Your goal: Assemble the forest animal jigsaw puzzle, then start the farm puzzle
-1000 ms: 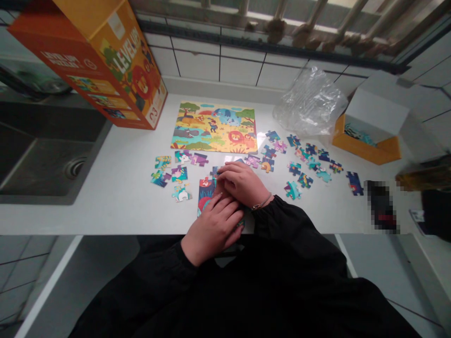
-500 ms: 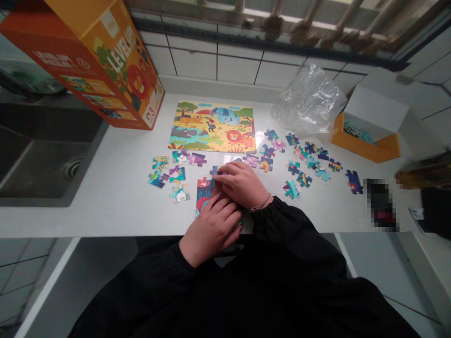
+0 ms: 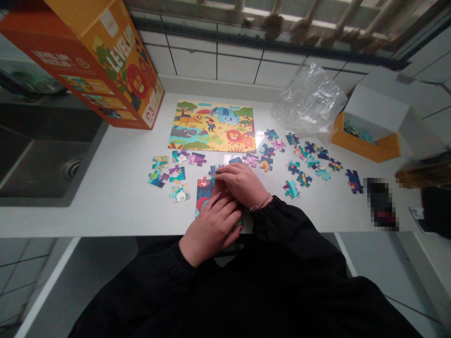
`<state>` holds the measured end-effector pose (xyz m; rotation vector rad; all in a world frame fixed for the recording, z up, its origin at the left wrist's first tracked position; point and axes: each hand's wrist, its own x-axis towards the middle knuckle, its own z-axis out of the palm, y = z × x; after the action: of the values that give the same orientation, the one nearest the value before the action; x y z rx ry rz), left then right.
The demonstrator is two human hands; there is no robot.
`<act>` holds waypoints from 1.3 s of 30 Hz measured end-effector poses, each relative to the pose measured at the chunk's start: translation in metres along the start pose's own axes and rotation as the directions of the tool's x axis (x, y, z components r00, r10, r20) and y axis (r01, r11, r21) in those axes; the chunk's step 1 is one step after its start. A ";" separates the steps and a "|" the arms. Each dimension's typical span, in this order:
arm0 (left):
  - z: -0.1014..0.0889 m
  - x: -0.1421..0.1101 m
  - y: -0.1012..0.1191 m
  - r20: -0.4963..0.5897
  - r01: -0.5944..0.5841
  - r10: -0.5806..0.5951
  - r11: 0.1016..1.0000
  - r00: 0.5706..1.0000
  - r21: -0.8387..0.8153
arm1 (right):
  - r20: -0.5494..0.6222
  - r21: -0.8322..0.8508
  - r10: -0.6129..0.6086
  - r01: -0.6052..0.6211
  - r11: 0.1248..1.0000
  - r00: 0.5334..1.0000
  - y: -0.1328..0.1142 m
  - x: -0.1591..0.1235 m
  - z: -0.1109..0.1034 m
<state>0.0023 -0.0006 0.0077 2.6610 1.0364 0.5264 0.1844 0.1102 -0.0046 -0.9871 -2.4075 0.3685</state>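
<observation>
I'd call this a kitchen: a dark sink with a round drain is set into the white counter at nine o'clock from the counter's middle, a white tiled wall backs it at twelve, and bars (a window's, judging by the light behind) slant at one.

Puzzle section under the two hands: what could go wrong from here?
1. The puzzle section lies near the front edge of the counter, so a push that way might tip part of it over.
2. The right hand is close to loose pieces and could knock them askew.
3. The left hand and the right hand cover much of the puzzle section, so a poor fit beneath them might go unnoticed.
</observation>
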 end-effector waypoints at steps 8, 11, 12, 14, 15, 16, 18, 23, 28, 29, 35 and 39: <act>0.002 -0.001 -0.001 -0.012 -0.001 0.001 1.000 1.000 -0.001 | 0.032 -0.056 -0.012 0.014 0.998 0.999 0.002 -0.001 0.000; 0.003 -0.002 -0.001 -0.010 -0.003 0.003 1.000 1.000 0.001 | 0.045 -0.053 -0.010 0.013 0.998 0.999 0.003 -0.002 0.001; 0.003 -0.002 -0.001 -0.011 -0.004 0.004 1.000 1.000 0.003 | 0.049 -0.050 -0.009 0.012 0.999 0.999 0.004 -0.002 0.001; 0.002 -0.002 0.000 -0.012 -0.004 0.005 1.000 1.000 0.006 | 0.043 -0.031 -0.003 0.005 0.999 0.999 0.003 -0.002 0.001; 0.002 -0.002 0.000 -0.009 -0.004 0.004 1.000 1.000 0.006 | 0.032 -0.014 0.007 -0.006 1.000 0.999 0.003 -0.002 0.001; 0.002 -0.001 0.000 -0.008 -0.004 0.004 1.000 1.000 0.005 | 0.018 0.009 0.022 -0.022 1.000 1.000 0.002 -0.002 0.001; 0.001 -0.001 0.000 -0.009 -0.005 0.005 1.000 1.000 0.004 | -0.015 0.059 0.060 -0.059 0.997 0.998 0.000 -0.001 0.000; 0.000 0.000 0.000 -0.015 -0.008 0.008 1.000 1.000 0.004 | -0.048 0.097 0.111 -0.106 0.990 0.993 -0.003 -0.002 -0.004; 0.001 0.000 0.001 -0.024 -0.001 0.001 1.000 1.000 -0.003 | -0.063 0.062 0.092 -0.088 0.994 0.994 -0.002 -0.003 -0.004; 0.001 0.000 0.001 -0.028 -0.002 0.002 1.000 1.000 -0.003 | -0.068 0.045 0.082 -0.079 0.996 0.994 -0.001 -0.003 -0.004; 0.000 0.000 0.001 -0.031 -0.003 0.003 1.000 1.000 0.000 | -0.085 -0.025 0.079 -0.081 0.996 0.993 0.000 -0.003 -0.002; 0.000 0.000 0.001 -0.019 0.006 -0.006 1.000 1.000 0.000 | -0.063 -0.022 0.096 -0.097 0.995 0.993 -0.001 -0.004 -0.003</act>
<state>0.0030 -0.0014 0.0076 2.6573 1.0492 0.5509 0.1872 0.1068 -0.0029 -1.1128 -2.3193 0.3380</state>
